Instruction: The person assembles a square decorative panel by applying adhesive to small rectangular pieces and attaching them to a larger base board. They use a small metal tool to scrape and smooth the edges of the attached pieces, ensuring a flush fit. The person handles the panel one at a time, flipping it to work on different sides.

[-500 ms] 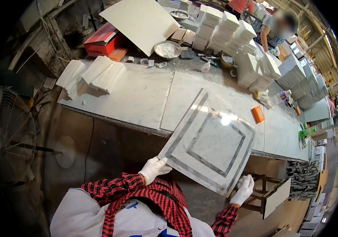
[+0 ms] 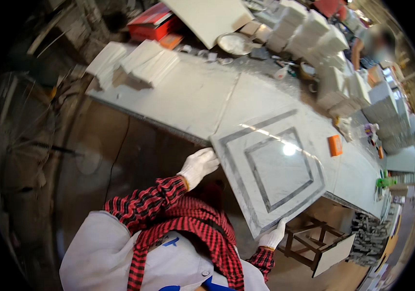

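A polished white marble panel (image 2: 280, 177) with two inlaid grey bands lies slanted over the front edge of the worktable (image 2: 178, 99), its near part jutting out toward me. At the panel's upper left corner, my left hand (image 2: 199, 168) in a white knitted glove grips the edge, fingertips against the stone. My right hand (image 2: 272, 235), gloved alike, is closed on the lowest corner, its fingers partly hidden by the panel. A bright lamp reflection sits on the glossy face. Red-and-black checked sleeves cover both forearms.
Stacks of white tiles (image 2: 150, 63) stand at the table's left, with more tile stacks (image 2: 333, 89) along the back right. An orange box (image 2: 335, 145) lies right of the panel. A small wooden stand (image 2: 309, 245) is below right; a fan (image 2: 28, 150) stands left. Another person (image 2: 375, 46) works beyond.
The panel has turned clockwise, its left corner rising and its lowest corner shifting left. My left hand has moved up with it; my right hand has moved left onto the corner. The view has shifted.
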A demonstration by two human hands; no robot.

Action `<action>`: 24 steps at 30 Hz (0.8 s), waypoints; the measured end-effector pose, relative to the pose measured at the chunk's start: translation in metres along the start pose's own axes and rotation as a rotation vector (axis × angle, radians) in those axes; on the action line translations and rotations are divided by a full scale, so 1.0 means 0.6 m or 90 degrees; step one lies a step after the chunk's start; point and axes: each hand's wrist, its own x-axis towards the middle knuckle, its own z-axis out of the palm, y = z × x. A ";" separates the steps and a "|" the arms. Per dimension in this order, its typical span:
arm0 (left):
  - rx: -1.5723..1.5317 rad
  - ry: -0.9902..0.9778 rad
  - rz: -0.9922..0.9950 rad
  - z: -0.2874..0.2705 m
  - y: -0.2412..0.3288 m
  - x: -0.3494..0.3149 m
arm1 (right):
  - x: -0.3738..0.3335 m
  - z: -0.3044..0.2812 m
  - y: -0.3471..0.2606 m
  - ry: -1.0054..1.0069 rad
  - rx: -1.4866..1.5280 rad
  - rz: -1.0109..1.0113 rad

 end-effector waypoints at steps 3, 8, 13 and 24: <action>0.299 -0.094 -0.001 0.001 -0.050 -0.019 | -0.032 0.002 0.031 0.022 0.075 0.084; 0.598 -0.047 -0.018 0.051 -0.064 -0.037 | -0.042 -0.011 0.047 0.010 0.081 0.113; 0.822 -0.067 -0.004 0.111 -0.023 0.006 | -0.031 0.042 0.017 0.084 0.013 0.092; 1.147 -0.178 0.250 0.172 -0.036 0.061 | 0.052 0.036 -0.020 0.071 -0.025 0.078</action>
